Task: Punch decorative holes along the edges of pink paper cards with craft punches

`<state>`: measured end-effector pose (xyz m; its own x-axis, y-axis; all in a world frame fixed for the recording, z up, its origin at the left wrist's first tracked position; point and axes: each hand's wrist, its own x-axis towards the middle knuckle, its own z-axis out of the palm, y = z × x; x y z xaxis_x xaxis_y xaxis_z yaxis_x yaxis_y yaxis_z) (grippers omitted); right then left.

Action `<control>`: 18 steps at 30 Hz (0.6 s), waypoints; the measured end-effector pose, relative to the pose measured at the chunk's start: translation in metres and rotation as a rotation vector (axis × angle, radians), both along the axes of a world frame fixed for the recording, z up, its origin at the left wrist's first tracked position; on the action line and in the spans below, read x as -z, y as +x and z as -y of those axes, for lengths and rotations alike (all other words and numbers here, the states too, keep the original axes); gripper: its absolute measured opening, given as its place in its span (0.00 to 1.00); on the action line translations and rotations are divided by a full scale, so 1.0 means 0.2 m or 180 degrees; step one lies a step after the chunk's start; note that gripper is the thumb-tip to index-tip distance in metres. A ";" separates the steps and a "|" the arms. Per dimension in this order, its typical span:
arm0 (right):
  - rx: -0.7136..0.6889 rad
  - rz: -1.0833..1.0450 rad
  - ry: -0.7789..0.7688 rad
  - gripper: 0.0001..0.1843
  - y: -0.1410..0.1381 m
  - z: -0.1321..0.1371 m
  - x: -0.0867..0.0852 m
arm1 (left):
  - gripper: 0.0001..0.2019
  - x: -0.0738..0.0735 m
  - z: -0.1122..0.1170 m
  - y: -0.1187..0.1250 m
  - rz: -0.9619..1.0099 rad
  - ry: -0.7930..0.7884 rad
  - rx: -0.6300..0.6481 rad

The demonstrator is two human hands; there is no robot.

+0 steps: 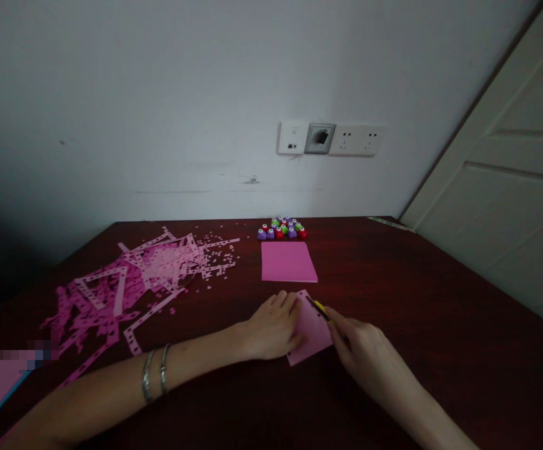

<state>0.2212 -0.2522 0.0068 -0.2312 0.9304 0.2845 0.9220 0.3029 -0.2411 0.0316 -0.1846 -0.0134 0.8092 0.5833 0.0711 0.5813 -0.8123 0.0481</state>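
Note:
My left hand (pixel 275 328) presses down on the left part of a pink paper sheet (pixel 312 337), its fingers apart and laid on the paper. Small dark holes run along that sheet's upper edges. In my right hand (pixel 358 344) is a slim yellow and black utility knife (pixel 319 307), its dark tip at the sheet's top edge near the holes. Part of the knife is hidden by my fingers. Just beyond both hands lies a neat stack of pink square paper (pixel 288 261).
Behind the stack sit several small red, purple and green eye-topped pieces (pixel 282 227). A heap of punched pink paper strips (pixel 125 281) and tiny scraps (pixel 217 256) covers the table's left side. Wall sockets (pixel 353 140) are above the back edge; a white door (pixel 510 156) stands right.

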 end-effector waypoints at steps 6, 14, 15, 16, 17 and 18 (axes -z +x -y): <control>0.0090 0.0113 -0.0047 0.20 -0.02 -0.01 0.00 | 0.31 -0.02 -0.02 0.00 -0.0048 -0.0098 0.0067; 0.0206 0.0506 -0.0045 0.19 -0.03 -0.01 0.03 | 0.34 -0.07 -0.08 0.01 -0.0171 -0.0379 0.0205; 0.0216 0.0538 -0.0022 0.19 -0.03 -0.01 0.03 | 0.34 -0.08 -0.08 0.01 -0.0177 -0.0401 0.0219; 0.0230 0.0587 -0.0006 0.19 -0.03 -0.01 0.03 | 0.34 -0.08 -0.09 0.01 -0.0177 -0.0417 0.0230; 0.0246 0.0652 -0.0002 0.19 -0.04 -0.01 0.03 | 0.33 -0.08 -0.09 0.01 -0.0170 -0.0424 0.0243; 0.0264 0.0725 -0.0008 0.20 -0.04 -0.01 0.03 | 0.33 -0.08 -0.09 0.01 -0.0159 -0.0425 0.0259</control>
<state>0.2129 -0.2500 0.0009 -0.2119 0.9495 0.2313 0.9744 0.2235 -0.0249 0.0345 -0.1661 0.0028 0.8547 0.5173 -0.0441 0.5182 -0.8451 0.1315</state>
